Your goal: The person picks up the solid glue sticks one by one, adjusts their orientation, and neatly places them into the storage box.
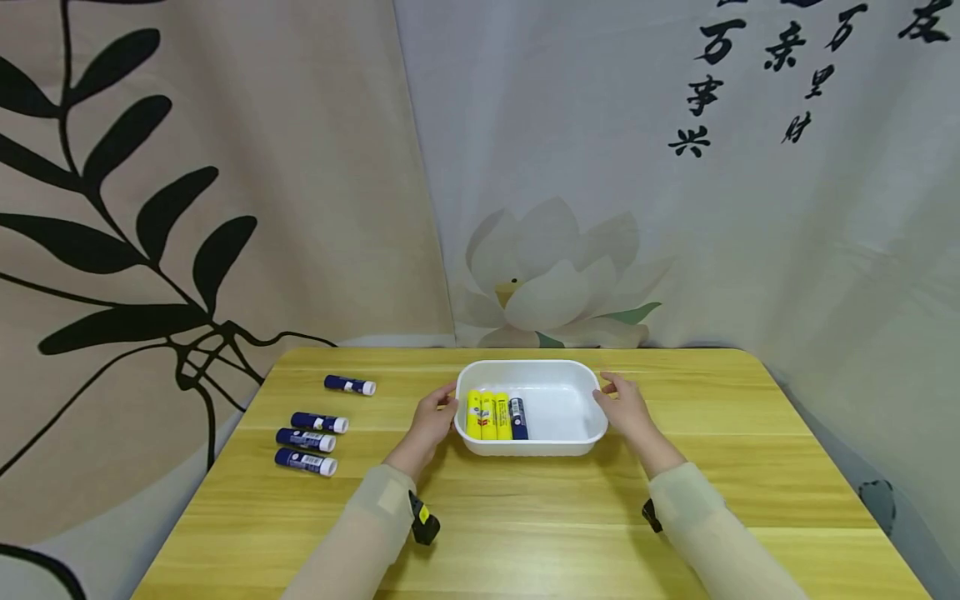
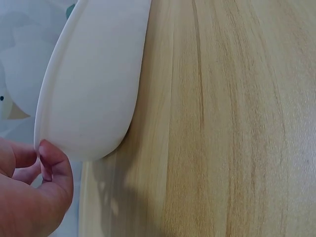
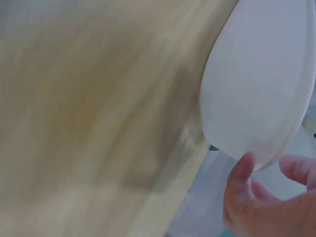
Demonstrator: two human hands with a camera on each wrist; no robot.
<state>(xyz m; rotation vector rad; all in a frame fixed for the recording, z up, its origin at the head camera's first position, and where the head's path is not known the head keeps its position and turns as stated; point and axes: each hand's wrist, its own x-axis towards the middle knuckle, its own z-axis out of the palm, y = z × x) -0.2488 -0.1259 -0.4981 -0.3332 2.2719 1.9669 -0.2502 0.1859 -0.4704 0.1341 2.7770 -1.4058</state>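
Note:
A white plastic tray (image 1: pixel 562 447) sits near the far side of the table in the head view. Inside, at its left end, three yellow glue sticks (image 1: pixel 488 416) stand side by side with one navy glue stick (image 1: pixel 518 419). My left hand (image 1: pixel 433 421) pinches the tray's left rim between thumb and fingers, as the left wrist view also shows. At the opposite end is my right hand (image 1: pixel 624 407). In the right wrist view one fingertip (image 3: pixel 245 160) meets the tray's outer wall, while another finger stands apart from the rim.
Several navy glue sticks with white caps lie on the left of the wooden table (image 1: pixel 480 533): one (image 1: pixel 349 385) toward the back, others (image 1: pixel 306 439) grouped nearer. A printed curtain (image 1: pixel 337 167) hangs behind the table's far edge.

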